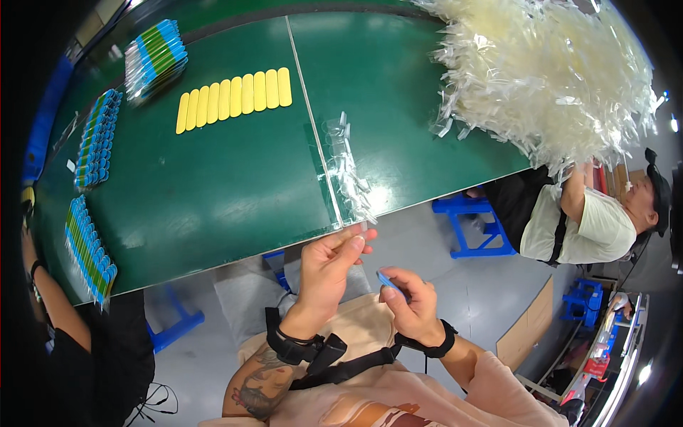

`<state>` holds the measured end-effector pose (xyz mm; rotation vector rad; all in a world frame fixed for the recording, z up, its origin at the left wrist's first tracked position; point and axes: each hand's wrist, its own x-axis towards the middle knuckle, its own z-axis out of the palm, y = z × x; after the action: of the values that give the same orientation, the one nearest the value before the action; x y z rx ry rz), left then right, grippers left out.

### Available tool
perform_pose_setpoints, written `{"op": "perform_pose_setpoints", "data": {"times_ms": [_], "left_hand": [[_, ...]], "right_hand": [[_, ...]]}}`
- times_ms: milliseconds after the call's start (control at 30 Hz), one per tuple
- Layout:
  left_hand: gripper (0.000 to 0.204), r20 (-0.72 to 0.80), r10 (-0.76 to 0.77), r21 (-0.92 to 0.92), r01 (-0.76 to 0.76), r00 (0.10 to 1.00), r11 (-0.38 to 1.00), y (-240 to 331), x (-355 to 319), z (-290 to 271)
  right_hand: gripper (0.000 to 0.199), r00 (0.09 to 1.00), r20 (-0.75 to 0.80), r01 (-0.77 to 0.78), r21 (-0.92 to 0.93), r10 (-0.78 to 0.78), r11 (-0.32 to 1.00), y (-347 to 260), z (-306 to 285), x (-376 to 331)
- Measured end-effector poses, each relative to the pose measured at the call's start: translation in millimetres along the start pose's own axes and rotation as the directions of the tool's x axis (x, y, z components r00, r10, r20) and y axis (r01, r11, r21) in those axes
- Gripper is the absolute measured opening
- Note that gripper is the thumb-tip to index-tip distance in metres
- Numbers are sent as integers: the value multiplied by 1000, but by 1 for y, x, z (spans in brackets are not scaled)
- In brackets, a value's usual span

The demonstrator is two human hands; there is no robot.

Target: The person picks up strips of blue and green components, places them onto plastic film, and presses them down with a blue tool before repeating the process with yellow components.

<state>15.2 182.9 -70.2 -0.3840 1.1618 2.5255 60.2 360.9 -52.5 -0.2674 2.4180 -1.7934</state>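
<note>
At the table's near edge, my left hand [329, 265] is closed in a pinch on a small clear plastic sleeve [363, 225]. My right hand [414, 304] is lower and to the right, off the table, and grips a thin blue strip [390, 283] between thumb and fingers. The hands are apart. Just beyond my left hand, a row of loose clear plastic sleeves [347, 167] runs away over the green table [213, 192]. Farther left, several yellow flat strips with rounded ends [231, 98] lie side by side in a line.
A big heap of clear plastic sleeves [541, 78] covers the far right of the table. Stacks of blue and green strips [91, 249] stand along the left. One person [583, 220] sits at the right; another person's arm [57, 299] shows at the left. A blue stool [475, 224] stands below the table.
</note>
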Motion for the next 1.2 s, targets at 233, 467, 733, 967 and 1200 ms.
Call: {"op": "perform_pose_setpoints", "data": {"times_ms": [233,467,733,967,1200], "left_hand": [[26,26,-169,-335,167,985,927,12,-1,5],[27,43,-186,-329,190,982,925,12,2,6],[28,-96,-268,-215,242,959,946,26,-7,21],[47,268,-327,-466,419,906,779,37,-20,-4],[58,389,-235,-647,446,891,618,28,-19,-12]], "right_hand": [[21,998,-56,-12,61,16,998,-22,11,15],[20,996,-65,-47,248,65,968,-24,33,23],[16,999,-34,17,152,-12,988,-26,37,23],[14,998,-28,60,52,-59,997,-41,40,12],[13,993,-15,114,16,-114,993,-44,38,10]]}}
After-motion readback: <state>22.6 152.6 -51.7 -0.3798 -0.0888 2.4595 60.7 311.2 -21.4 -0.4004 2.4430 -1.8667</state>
